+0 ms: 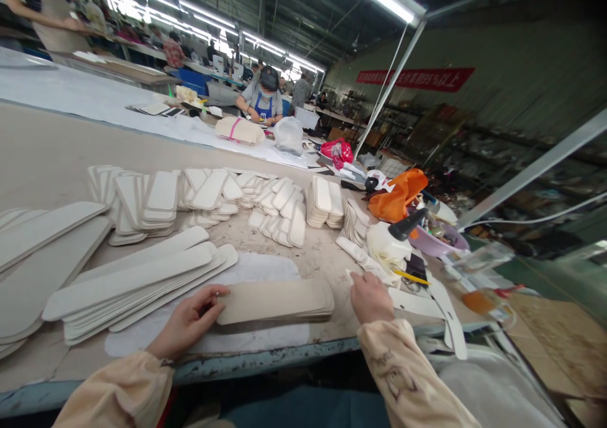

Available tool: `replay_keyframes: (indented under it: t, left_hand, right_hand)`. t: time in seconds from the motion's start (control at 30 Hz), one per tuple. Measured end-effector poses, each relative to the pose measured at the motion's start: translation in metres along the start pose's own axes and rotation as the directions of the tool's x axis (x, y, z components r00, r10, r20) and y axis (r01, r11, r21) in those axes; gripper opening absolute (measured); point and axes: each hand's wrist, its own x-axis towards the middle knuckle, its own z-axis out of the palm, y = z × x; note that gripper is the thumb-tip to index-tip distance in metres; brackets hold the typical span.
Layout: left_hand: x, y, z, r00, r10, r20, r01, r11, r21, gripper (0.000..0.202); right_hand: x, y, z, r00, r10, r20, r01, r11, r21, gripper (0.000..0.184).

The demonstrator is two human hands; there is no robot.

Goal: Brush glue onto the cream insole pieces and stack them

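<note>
A short stack of beige panels with rounded corners (279, 298) lies in front of me on a white sheet (270, 267). My left hand (192, 320) is at the stack's left end, with thumb and forefinger closed at the edge of the top panel. To the right of the stack, apart from it, my right hand (372, 296) has its fingers pressed together. A small white tip pokes out by its fingertips; the rest is hidden. Longer off-white strips (142, 282) lie piled to the left of my left hand.
Several fanned piles of small panels (284, 210) line the table's far side. At right are a white bottle with a black cap (386, 241), a yellow tool (411, 277), an orange bag (401, 194) and a purple basin (441, 241). A co-worker (263, 99) sits at the opposite table.
</note>
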Motion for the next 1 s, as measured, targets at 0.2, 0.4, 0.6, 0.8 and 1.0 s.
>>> replay_keyframes:
  t: [0.2, 0.4, 0.6, 0.8, 1.0]
  left_hand:
    - [0.001, 0.005, 0.001, 0.998, -0.054, -0.043, 0.051, 0.997, -0.062, 0.035]
    - [-0.001, 0.011, 0.001, 0.986, -0.103, -0.128, 0.086, 0.988, -0.129, 0.046]
    - [-0.006, 0.001, 0.003, 0.984, -0.031, -0.177, 0.039, 0.998, 0.041, 0.048]
    - [-0.018, 0.004, -0.001, 0.987, 0.076, -0.144, -0.057, 0.989, 0.134, 0.022]
    - [-0.042, 0.027, 0.003, 0.976, 0.211, -0.049, -0.192, 0.949, 0.251, 0.011]
  right_hand:
    - [-0.027, 0.029, 0.021, 0.92, 0.351, 0.176, -0.362, 0.931, 0.038, 0.044]
    - [-0.031, -0.005, 0.009, 0.988, 0.145, -0.044, -0.106, 0.869, 0.483, 0.044]
    - [-0.024, -0.046, 0.014, 0.986, -0.166, 0.012, 0.101, 0.651, 0.752, 0.084]
    - [-0.03, -0.047, 0.027, 0.979, -0.202, 0.004, 0.127, 0.633, 0.763, 0.088]
    - [-0.031, -0.044, 0.027, 0.974, -0.2, -0.111, 0.213, 0.613, 0.761, 0.085]
